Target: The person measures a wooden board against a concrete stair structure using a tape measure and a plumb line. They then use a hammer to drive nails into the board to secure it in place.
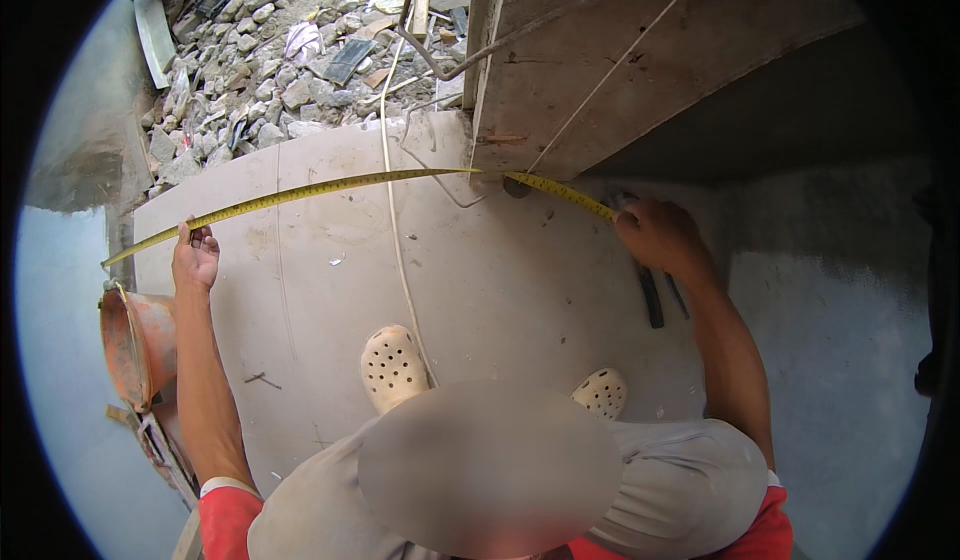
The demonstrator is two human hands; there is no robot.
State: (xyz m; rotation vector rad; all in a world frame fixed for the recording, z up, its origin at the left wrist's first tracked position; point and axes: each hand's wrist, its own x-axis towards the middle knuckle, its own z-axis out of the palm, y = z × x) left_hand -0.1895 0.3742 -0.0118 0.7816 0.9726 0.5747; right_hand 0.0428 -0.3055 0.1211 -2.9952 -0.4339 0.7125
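Observation:
A yellow tape measure (330, 189) is stretched across in front of me, bowing away from me in the middle. Its left end reaches the pale wall beside an orange bucket (152, 335). My left hand (197, 257) pinches the blade a little short of that end, palm turned up. On the right side, my right hand (658, 234) is closed around the tape where the blade ends; the case, if it is in there, is hidden by the fingers. Just below that hand lies a tool with a dark handle (650, 300), partly covered by the hand and forearm.
Broken stones and debris (290, 70) lie beyond the slab's far edge. A bent metal rod (425, 55) hangs near a large brown panel (590, 70) with a taut string. A white cable (398, 240) crosses the floor toward my cream clog (392, 365). Wood scraps (165, 450) lie below the bucket.

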